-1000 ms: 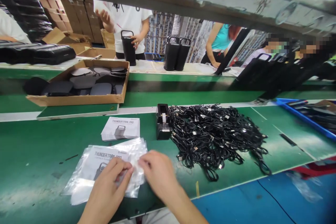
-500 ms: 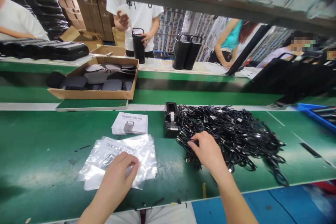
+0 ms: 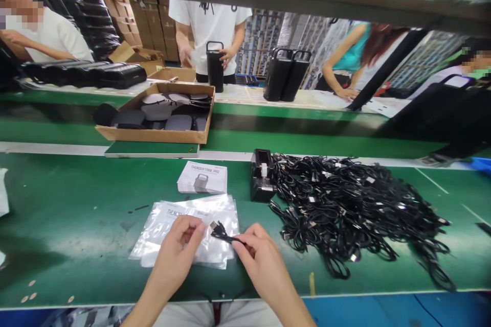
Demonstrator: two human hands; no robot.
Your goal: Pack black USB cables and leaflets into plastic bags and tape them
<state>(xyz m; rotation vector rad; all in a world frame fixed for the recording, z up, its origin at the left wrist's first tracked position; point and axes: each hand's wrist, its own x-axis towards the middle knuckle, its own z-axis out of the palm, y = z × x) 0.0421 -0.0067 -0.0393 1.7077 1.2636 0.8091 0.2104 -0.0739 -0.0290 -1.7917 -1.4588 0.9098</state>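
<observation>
Moved left since the earlier frame, right hand (image 3: 264,255) pinches a slim black metal-tipped bundled cable (image 3: 226,237), long axis pointing toward nearby left hand (image 3: 178,246), whose grip I cannot tell.

Factory assembly line: long green bench (image 3: 88,194), heap of black cables (image 3: 345,204), co-workers (image 3: 209,30) opposite, stacked cartons (image 3: 151,25) behind.

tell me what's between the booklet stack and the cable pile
In the head view, a black tape dispenser stands between the booklet stack and the cable pile, with bare green table showing on its booklet side.
</observation>
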